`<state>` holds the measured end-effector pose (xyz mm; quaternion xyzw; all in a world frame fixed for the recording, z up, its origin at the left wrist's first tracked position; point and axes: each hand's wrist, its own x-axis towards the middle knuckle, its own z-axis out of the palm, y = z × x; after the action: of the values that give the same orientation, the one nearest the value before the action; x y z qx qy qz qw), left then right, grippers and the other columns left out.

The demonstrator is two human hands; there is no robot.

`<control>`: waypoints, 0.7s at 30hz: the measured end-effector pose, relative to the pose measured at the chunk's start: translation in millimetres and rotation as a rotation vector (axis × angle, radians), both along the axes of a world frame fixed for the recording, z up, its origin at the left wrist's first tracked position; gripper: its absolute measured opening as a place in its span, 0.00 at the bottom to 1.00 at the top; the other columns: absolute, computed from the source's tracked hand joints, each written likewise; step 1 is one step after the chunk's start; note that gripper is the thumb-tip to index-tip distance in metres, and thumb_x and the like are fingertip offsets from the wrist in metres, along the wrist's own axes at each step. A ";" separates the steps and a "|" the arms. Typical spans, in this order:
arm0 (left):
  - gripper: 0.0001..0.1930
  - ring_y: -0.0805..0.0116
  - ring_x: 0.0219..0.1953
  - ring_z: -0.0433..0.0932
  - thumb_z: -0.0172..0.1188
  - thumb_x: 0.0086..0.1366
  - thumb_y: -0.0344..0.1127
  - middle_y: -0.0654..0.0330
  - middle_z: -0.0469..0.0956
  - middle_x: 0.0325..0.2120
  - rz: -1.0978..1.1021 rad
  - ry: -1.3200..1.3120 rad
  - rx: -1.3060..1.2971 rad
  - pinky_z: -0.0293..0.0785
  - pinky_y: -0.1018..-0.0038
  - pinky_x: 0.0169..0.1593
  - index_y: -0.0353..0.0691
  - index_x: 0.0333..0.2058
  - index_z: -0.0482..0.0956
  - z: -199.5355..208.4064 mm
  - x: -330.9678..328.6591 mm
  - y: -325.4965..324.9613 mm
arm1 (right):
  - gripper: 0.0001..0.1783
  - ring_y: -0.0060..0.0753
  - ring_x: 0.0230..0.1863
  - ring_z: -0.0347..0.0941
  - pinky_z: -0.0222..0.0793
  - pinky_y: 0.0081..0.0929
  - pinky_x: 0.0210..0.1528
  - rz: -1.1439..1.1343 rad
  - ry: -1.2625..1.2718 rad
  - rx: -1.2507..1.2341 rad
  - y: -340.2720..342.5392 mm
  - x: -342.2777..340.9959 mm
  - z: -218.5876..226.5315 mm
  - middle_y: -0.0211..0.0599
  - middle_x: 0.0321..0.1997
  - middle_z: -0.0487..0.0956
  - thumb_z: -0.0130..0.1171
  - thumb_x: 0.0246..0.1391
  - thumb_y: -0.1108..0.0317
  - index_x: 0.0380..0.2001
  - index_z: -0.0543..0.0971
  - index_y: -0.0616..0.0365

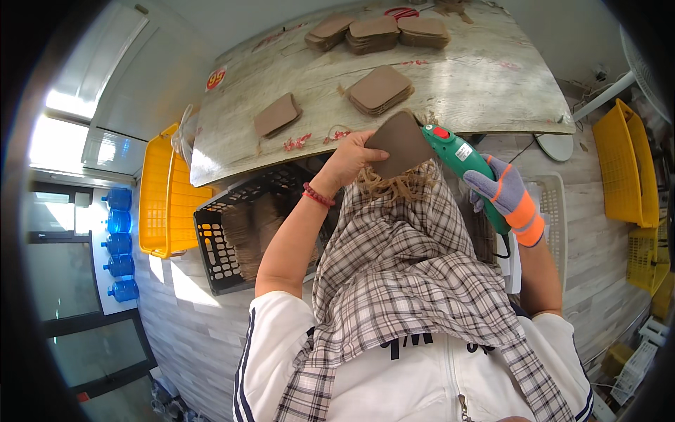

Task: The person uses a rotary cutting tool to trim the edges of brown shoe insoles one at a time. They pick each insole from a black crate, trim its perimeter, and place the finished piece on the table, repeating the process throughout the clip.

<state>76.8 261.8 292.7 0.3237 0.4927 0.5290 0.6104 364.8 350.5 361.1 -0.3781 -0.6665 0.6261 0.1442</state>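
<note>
In my bare left hand, thumb on top, I grip a brown rectangular piece with rounded corners, held over my lap at the table's near edge. My right hand, in a grey and orange work glove, is wrapped round a green handheld electric cutter with a red switch. The cutter's head meets the right edge of the piece; its blade is hidden from me. Curly brown trimmings lie on my checked apron beneath the piece. A stack of similar pieces lies on the table just beyond.
On the worn table sit a smaller stack and several stacks at the back, such as this one. A black crate of brown pieces stands left of my legs. Yellow crates and a fan flank the table.
</note>
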 end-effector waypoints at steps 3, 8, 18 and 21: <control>0.18 0.73 0.39 0.75 0.58 0.56 0.21 0.62 0.77 0.39 -0.025 0.006 -0.006 0.72 0.76 0.46 0.32 0.48 0.73 -4.1 -0.9 -3.3 | 0.21 0.18 0.16 0.68 0.65 0.17 0.19 0.043 0.008 0.000 2.6 -6.1 -1.5 0.29 0.19 0.72 0.61 0.52 0.57 0.41 0.72 0.64; 0.16 0.76 0.38 0.74 0.58 0.55 0.21 0.63 0.77 0.37 -0.059 0.285 0.019 0.71 0.78 0.44 0.31 0.45 0.74 16.7 -7.4 -6.6 | 0.20 0.14 0.17 0.66 0.64 0.16 0.20 0.059 -0.010 0.014 4.9 -7.9 -4.3 0.26 0.19 0.72 0.62 0.50 0.58 0.39 0.74 0.64; 0.09 0.78 0.30 0.75 0.64 0.52 0.24 0.63 0.79 0.28 0.311 0.308 0.133 0.72 0.80 0.36 0.35 0.34 0.76 22.5 -20.8 -15.8 | 0.19 0.15 0.18 0.67 0.65 0.16 0.21 0.090 -0.029 -0.122 -5.5 -11.4 0.3 0.27 0.19 0.73 0.63 0.50 0.59 0.37 0.75 0.64; 0.08 0.77 0.28 0.76 0.64 0.53 0.24 0.62 0.79 0.27 0.368 0.227 0.181 0.73 0.80 0.34 0.35 0.33 0.77 13.9 -27.8 -14.7 | 0.20 0.16 0.18 0.68 0.65 0.16 0.21 0.103 -0.045 -0.107 -7.0 -11.8 0.5 0.28 0.19 0.73 0.64 0.50 0.59 0.38 0.75 0.64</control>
<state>49.1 247.1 306.6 0.3392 0.5595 0.6335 0.4129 353.0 343.5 361.7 -0.3644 -0.6539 0.6586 0.0763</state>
